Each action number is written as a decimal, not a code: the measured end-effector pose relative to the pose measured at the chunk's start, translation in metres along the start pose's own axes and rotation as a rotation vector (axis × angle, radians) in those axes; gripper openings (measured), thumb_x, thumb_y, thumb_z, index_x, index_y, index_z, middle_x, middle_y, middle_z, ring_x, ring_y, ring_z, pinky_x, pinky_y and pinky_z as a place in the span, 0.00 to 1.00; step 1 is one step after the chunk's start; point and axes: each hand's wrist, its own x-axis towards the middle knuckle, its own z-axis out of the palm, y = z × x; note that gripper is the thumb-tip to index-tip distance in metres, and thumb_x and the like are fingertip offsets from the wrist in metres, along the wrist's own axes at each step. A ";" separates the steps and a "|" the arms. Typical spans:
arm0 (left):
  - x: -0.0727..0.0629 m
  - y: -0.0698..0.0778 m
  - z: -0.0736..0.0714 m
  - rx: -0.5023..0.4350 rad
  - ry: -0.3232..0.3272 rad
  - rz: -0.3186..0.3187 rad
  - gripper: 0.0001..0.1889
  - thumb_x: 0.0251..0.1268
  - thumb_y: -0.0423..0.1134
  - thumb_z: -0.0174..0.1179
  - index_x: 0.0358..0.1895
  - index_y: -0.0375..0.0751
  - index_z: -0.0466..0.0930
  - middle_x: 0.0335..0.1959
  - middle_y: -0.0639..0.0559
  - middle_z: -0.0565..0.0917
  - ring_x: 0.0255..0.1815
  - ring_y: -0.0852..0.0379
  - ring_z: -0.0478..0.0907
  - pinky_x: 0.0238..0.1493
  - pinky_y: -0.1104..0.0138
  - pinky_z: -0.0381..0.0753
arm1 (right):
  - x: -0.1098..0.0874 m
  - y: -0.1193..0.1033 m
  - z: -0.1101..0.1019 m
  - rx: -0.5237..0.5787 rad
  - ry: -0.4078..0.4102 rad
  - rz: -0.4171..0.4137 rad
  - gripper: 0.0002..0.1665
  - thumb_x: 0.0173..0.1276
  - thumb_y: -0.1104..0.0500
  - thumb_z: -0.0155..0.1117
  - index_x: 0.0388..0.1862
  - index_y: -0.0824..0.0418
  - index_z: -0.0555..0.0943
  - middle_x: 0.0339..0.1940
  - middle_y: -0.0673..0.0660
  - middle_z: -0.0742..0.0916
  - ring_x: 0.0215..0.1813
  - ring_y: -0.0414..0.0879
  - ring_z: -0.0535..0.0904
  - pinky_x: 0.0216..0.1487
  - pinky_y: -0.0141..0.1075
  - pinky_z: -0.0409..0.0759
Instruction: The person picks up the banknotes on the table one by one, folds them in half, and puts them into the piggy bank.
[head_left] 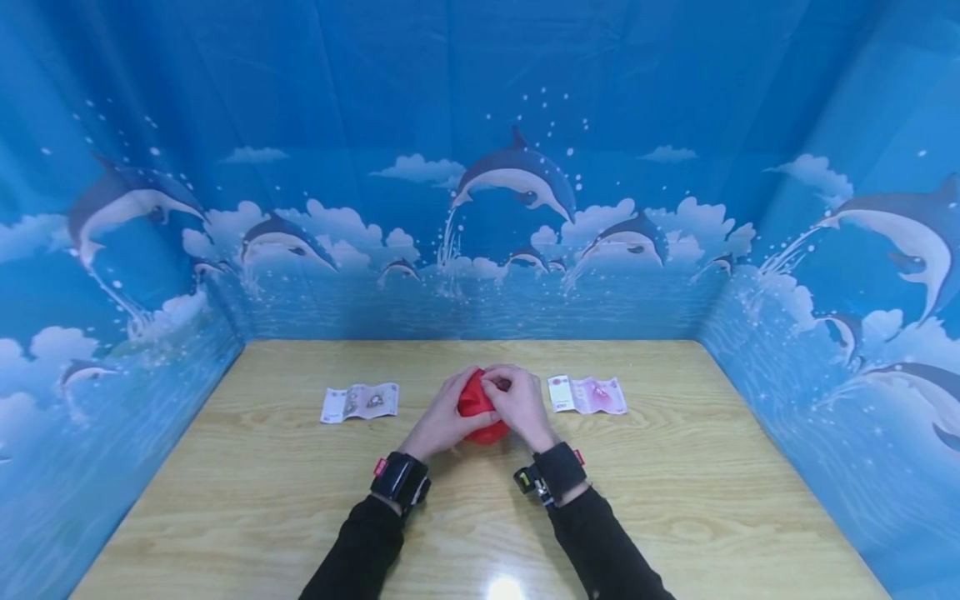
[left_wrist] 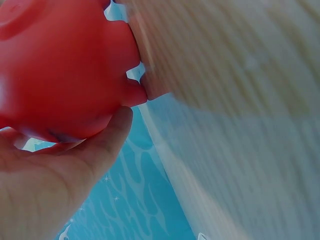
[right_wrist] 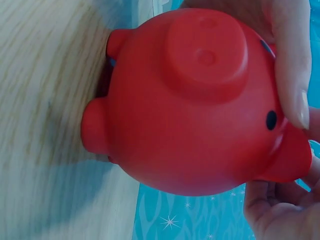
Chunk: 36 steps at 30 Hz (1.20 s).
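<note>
A red piggy bank [head_left: 474, 398] stands on its short feet on the wooden table, between both hands. My left hand [head_left: 444, 421] grips its side, the thumb [left_wrist: 107, 142] lying along the rounded body. The right wrist view shows the round snout [right_wrist: 206, 52], a black eye and an ear [right_wrist: 292, 157]. My right hand [head_left: 521, 404] is bent over the top of the piggy bank, its thumb and fingers curled together beside the ear. Whether something sits between those fingertips I cannot tell.
A creased banknote [head_left: 360, 402] lies on the table to the left of the hands. A pink banknote [head_left: 588, 395] lies to their right. A blue curtain with dolphins [head_left: 517, 171] encloses the table [head_left: 675, 500] at the back and sides.
</note>
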 end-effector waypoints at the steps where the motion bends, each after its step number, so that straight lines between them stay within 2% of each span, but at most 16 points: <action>1: 0.000 0.000 0.000 0.001 0.001 0.001 0.52 0.50 0.67 0.68 0.78 0.57 0.52 0.74 0.47 0.61 0.64 0.45 0.70 0.58 0.51 0.79 | 0.000 0.000 0.000 -0.002 0.001 -0.004 0.07 0.62 0.62 0.69 0.38 0.59 0.89 0.44 0.56 0.90 0.48 0.48 0.86 0.50 0.41 0.83; 8: -0.001 0.000 -0.001 -0.002 0.002 0.000 0.52 0.50 0.67 0.68 0.77 0.59 0.52 0.74 0.48 0.61 0.65 0.46 0.69 0.58 0.51 0.79 | -0.001 0.000 -0.002 0.009 -0.013 -0.007 0.06 0.62 0.62 0.68 0.37 0.59 0.89 0.46 0.55 0.90 0.51 0.50 0.85 0.53 0.43 0.83; 15: -0.004 0.001 -0.002 -0.016 0.003 0.001 0.52 0.51 0.64 0.69 0.77 0.55 0.53 0.72 0.47 0.63 0.64 0.45 0.69 0.54 0.53 0.81 | -0.002 -0.003 -0.007 0.066 -0.021 0.066 0.07 0.67 0.58 0.65 0.39 0.58 0.88 0.37 0.54 0.90 0.42 0.45 0.86 0.46 0.40 0.84; 21: -0.008 0.002 -0.005 0.022 0.012 0.007 0.52 0.51 0.66 0.69 0.77 0.55 0.53 0.71 0.48 0.64 0.62 0.46 0.71 0.52 0.54 0.82 | -0.002 -0.005 -0.010 0.073 -0.007 0.069 0.08 0.68 0.57 0.65 0.40 0.58 0.88 0.37 0.54 0.90 0.41 0.45 0.87 0.44 0.39 0.85; 26: -0.014 0.005 -0.011 0.015 0.011 0.017 0.52 0.49 0.65 0.70 0.77 0.56 0.54 0.71 0.49 0.65 0.63 0.47 0.71 0.53 0.53 0.82 | -0.004 -0.009 -0.012 0.082 -0.013 0.042 0.09 0.68 0.57 0.65 0.42 0.57 0.88 0.38 0.54 0.90 0.41 0.45 0.86 0.42 0.37 0.85; 31: -0.018 0.006 -0.019 0.029 0.022 0.029 0.52 0.50 0.65 0.69 0.77 0.53 0.55 0.74 0.50 0.64 0.70 0.46 0.66 0.62 0.46 0.75 | -0.007 -0.015 -0.012 0.099 -0.050 -0.026 0.09 0.68 0.59 0.65 0.44 0.58 0.88 0.39 0.54 0.90 0.41 0.43 0.85 0.44 0.38 0.84; 36: -0.023 0.004 -0.027 0.039 0.055 0.052 0.45 0.53 0.65 0.67 0.74 0.53 0.63 0.73 0.51 0.68 0.74 0.47 0.63 0.66 0.43 0.70 | -0.009 -0.020 -0.009 0.091 -0.075 -0.094 0.10 0.68 0.61 0.65 0.45 0.60 0.88 0.40 0.55 0.90 0.44 0.45 0.85 0.47 0.41 0.85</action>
